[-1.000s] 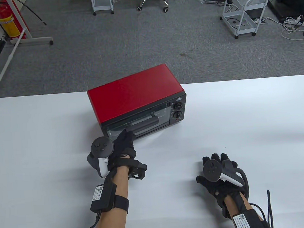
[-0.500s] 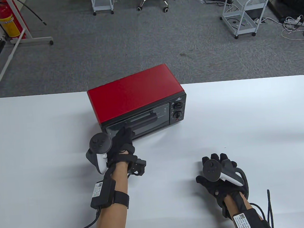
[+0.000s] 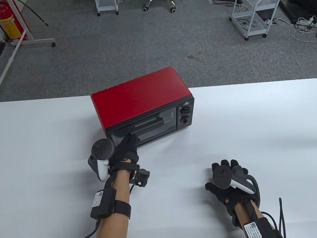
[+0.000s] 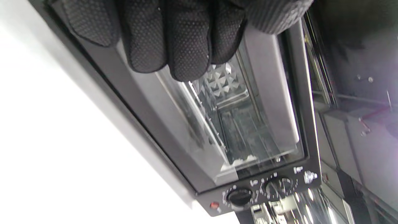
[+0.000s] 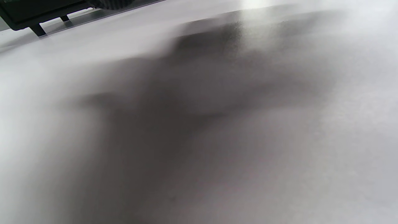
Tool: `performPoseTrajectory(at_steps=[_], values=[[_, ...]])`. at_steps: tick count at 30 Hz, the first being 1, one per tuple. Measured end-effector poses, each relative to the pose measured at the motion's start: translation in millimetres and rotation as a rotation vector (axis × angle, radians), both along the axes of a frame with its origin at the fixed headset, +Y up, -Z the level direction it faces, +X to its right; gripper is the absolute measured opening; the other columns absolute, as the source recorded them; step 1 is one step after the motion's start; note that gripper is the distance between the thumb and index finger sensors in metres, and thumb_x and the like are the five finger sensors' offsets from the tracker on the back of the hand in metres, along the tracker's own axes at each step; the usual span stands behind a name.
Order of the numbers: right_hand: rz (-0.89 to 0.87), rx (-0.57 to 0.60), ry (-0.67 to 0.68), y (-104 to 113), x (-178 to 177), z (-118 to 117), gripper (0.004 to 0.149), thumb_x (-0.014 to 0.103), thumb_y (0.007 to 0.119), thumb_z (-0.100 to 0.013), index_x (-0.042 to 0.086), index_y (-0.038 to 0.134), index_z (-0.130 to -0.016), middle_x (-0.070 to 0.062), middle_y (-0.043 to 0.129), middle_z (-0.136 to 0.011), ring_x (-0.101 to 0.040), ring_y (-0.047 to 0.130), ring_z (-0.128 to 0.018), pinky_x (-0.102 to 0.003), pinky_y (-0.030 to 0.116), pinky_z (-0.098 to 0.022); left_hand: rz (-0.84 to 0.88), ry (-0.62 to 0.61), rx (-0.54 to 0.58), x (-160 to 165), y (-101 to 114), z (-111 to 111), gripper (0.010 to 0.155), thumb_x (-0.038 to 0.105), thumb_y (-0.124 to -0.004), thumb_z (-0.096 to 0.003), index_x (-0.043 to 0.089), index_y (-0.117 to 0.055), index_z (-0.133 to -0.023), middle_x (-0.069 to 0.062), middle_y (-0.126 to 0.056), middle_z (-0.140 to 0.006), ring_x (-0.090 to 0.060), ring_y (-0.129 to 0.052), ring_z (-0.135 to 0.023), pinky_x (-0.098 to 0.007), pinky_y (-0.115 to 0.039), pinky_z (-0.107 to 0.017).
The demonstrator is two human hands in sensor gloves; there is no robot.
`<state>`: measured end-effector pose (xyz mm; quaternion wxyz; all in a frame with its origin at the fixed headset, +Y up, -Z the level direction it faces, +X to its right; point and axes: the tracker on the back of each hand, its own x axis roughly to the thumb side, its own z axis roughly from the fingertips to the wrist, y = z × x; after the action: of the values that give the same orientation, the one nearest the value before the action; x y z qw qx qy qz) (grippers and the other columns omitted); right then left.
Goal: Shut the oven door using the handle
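Left hand (image 3: 124, 154) fingers (image 4: 174, 40) against oven door (image 3: 151, 130)

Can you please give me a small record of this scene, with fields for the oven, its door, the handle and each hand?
oven: red toaster oven on the white table, two knobs on its right panel
door: glass door looks up against the oven front
handle: black bar across the top of the door
left hand: left hand with fingertips at the door's left part, below the handle end; a grip on the bar is not visible
right hand: right hand rests flat on the table, away from the oven
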<state>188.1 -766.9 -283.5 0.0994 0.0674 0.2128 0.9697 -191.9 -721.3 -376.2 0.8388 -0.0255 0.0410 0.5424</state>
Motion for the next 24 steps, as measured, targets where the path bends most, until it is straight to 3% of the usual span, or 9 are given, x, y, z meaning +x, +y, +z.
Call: performPoseTrajectory(at_steps=[5, 8, 13, 20, 24], values=[[0.002, 0.008, -0.014, 0.3, 3.2, -0.7, 0.086, 0.053, 0.05, -0.054, 0.002, 0.012, -0.111, -0.04, 0.007, -0.112, -0.071, 0.0, -0.095, -0.085, 0.012, -0.059, -0.069, -0.03, 0.04, -11.4, -3.0, 16.4, 0.075, 0.044, -0.061, -0.0582, 0.003, -0.059, -0.121, -0.023, -0.07, -0.112, -0.054, -0.069, -0.097, -0.067, -0.062, -0.063], [0.001, 0.014, -0.018, 0.9, 4.4, -0.7, 0.086, 0.053, 0.05, -0.054, 0.002, 0.012, -0.111, -0.04, 0.006, -0.112, -0.071, 0.0, -0.095, -0.085, 0.012, -0.059, -0.14, -0.115, 0.04, -20.0, -1.5, 29.8, 0.075, 0.046, -0.061, -0.0579, 0.002, -0.058, -0.119, -0.025, -0.068, -0.112, -0.057, -0.066, -0.096, -0.069, -0.058, -0.063], [0.018, 0.029, -0.022, 1.5, 4.6, 0.2, 0.086, 0.054, 0.049, -0.053, 0.002, 0.012, -0.111, -0.04, 0.007, -0.112, -0.071, 0.0, -0.095, -0.085, 0.012, -0.059, -0.374, -0.16, 0.101, -37.5, 8.4, 56.7, 0.077, 0.048, -0.06, -0.0568, 0.0, -0.055, -0.117, -0.027, -0.063, -0.111, -0.058, -0.06, -0.097, -0.071, -0.053, -0.064], [0.052, 0.088, -0.013, 6.6, 3.1, 3.9, 0.087, 0.055, 0.047, -0.052, 0.003, 0.01, -0.111, -0.04, 0.003, -0.112, -0.07, -0.002, -0.095, -0.085, 0.011, -0.059, -0.628, -0.121, 0.11, -57.3, 1.1, 77.9, 0.084, 0.052, -0.058, -0.0561, 0.002, -0.032, -0.118, -0.028, -0.034, -0.117, -0.063, -0.027, -0.102, -0.077, -0.033, -0.065], [0.052, 0.133, -0.009, 10.2, 1.8, 7.0, 0.088, 0.055, 0.047, -0.052, 0.003, 0.008, -0.11, -0.039, 0.001, -0.111, -0.07, -0.003, -0.095, -0.085, 0.01, -0.059, -0.706, -0.164, 0.037, -60.2, -16.3, 78.7, 0.091, 0.058, -0.056, -0.055, 0.005, -0.018, -0.118, -0.027, -0.013, -0.117, -0.06, -0.004, -0.1, -0.079, -0.019, -0.063]])
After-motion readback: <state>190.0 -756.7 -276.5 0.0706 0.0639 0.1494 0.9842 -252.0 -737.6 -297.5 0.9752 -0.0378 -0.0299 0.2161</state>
